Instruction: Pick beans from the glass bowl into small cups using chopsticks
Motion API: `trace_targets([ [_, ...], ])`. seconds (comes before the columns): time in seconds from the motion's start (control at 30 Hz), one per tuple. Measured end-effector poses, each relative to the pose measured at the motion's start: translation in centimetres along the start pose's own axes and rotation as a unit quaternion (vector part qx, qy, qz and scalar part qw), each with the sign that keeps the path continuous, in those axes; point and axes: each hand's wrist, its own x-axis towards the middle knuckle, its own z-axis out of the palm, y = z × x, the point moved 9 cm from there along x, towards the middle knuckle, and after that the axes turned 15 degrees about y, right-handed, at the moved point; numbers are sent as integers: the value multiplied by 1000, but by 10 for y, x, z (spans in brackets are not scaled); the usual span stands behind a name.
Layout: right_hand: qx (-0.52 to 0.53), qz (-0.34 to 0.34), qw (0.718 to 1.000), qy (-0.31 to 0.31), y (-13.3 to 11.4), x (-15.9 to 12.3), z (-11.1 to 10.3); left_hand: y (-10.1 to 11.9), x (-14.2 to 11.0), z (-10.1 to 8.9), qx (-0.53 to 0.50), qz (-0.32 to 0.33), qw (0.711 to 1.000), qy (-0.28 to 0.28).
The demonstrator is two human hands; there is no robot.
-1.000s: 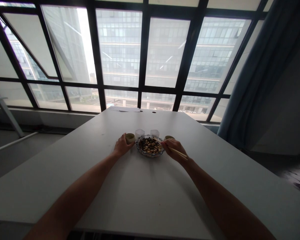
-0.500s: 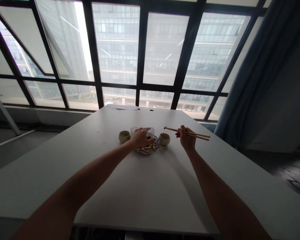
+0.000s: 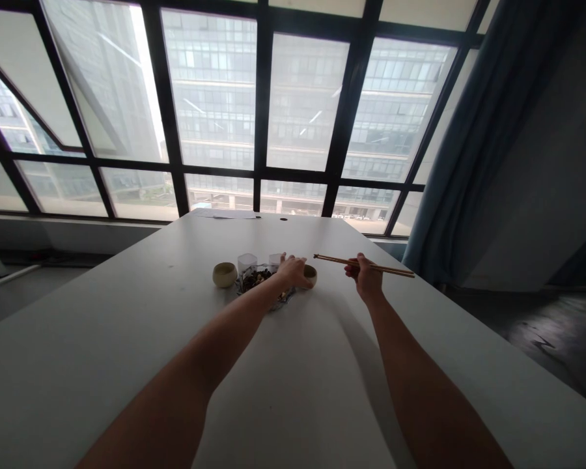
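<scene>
My left hand (image 3: 294, 271) reaches to the right-hand greenish cup (image 3: 311, 273), thumb on its near side and fingers at its far left rim; part of the cup is hidden behind it. My right hand (image 3: 368, 277) grips a pair of wooden chopsticks (image 3: 393, 269), which point left above the table. Something small and dark shows at their tips, too small to name. Under my left wrist lies a clear dish (image 3: 241, 288) with small dark and light-brown pieces (image 3: 255, 279). Left of the dish stands a matching greenish cup (image 3: 224, 275).
Two translucent cups, one at left (image 3: 247, 262) and one at right (image 3: 275, 260), stand behind the dish. The white table (image 3: 278, 397) runs toward large black-framed windows (image 3: 307, 104). White sheets (image 3: 227, 213) lie at its far end. A blue curtain (image 3: 449, 176) hangs at right.
My left hand has moved right from above the dish to the right-hand cup, uncovering dark pieces in the dish. My right hand still has the chopsticks. The view has swung slightly right.
</scene>
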Motion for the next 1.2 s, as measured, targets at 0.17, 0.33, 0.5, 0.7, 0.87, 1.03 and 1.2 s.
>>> trace_targets([
  [0.17,53,68,994,-63,1,-7,12,10,0,-13,-28,98,990,101],
  [0.33,110,92,987,-75,-4,-6,14,25,-9,-32,-65,204,953,216],
  [0.5,127,107,981,-98,-4,-3,14,27,-17,-46,-72,216,935,271],
  [0.7,129,114,981,-94,-2,-3,14,17,-11,-44,-70,139,959,236],
  [0.87,130,123,982,-66,0,-2,11,2,-2,-30,-18,11,991,131],
  [1.03,118,121,984,-49,2,-5,10,-1,-1,-17,30,-23,998,40],
  [1.2,102,110,988,-34,6,-7,9,-19,6,-12,31,-36,999,-7],
])
